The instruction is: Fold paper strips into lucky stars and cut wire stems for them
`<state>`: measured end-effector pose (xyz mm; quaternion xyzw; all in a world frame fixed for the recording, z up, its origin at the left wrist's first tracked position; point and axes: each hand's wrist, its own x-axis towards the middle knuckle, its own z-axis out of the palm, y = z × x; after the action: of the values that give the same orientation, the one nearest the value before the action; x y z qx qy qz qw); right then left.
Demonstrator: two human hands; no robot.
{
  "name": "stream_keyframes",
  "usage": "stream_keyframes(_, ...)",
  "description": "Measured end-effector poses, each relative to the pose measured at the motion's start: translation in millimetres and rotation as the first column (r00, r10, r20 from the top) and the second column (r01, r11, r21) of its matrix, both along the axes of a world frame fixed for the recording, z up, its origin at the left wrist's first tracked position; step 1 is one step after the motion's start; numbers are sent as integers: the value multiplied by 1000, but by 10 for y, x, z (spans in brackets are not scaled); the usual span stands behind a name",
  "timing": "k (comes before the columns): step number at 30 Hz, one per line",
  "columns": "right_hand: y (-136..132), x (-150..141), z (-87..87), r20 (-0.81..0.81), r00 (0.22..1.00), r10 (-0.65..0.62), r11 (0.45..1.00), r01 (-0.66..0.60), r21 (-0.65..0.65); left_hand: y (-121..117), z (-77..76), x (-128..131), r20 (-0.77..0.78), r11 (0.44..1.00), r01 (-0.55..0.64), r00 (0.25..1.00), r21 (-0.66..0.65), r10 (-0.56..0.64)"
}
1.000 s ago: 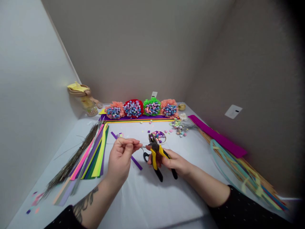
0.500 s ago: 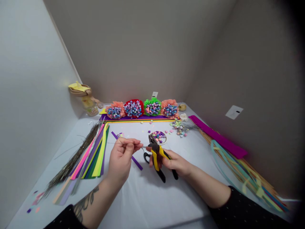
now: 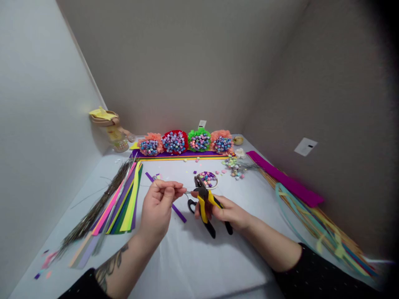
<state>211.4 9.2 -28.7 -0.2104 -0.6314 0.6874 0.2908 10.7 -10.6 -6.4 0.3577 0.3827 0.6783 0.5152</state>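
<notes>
My left hand (image 3: 160,203) pinches a thin wire (image 3: 188,192) between thumb and fingers, its end pointing toward the plier jaws. In my right hand (image 3: 229,211) are pliers (image 3: 202,199) with yellow and black handles, which stand spread apart. The plier head tilts up and left, close to the wire; whether the jaws touch it I cannot tell. Behind the pliers lie scissors, with one black loop (image 3: 191,205) showing. A purple paper strip (image 3: 179,213) passes behind my left fingers. Just beyond the pliers is a round dish (image 3: 216,182) of small folded paper stars (image 3: 208,178).
Several star bouquets (image 3: 174,142) line the back. Wire stems (image 3: 96,211) and coloured paper strips (image 3: 131,203) lie at left. Star-tipped wires (image 3: 237,168) sit back right. Purple paper (image 3: 286,178), sticks and a pale blue band (image 3: 282,211) run along the right. A basket (image 3: 106,118) stands back left.
Almost nothing differs. Both hands, the wire and the pliers keep their places, with only a very slight shift of the view.
</notes>
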Motion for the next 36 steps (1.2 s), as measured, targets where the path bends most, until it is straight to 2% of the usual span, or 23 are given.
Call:
stream_keyframes(12,3,-1,-2,-10,1000,7,1000,-7,-4,0,-30,-3,-8,1000,16,1000,-7,-16)
stream_keyframes(25,6,8,-13,-9,1000,-2,1000,2,-22,-12,6,0,12,1000,15,1000,-5,-15)
stream_keyframes(28,5,7,-40,-55,998,8,997,-12,-76,-5,-8,0,12,1000,24,1000,-4,-24)
stream_keyframes(33,-31,-19,-91,-191,980,64,964,-110,-241,-12,-15,-3,4,1000,29,1000,10,-29)
stream_keyframes(36,-54,-33,-79,-216,975,44,963,-99,-249,-18,-12,-2,10,999,28,1000,29,-29)
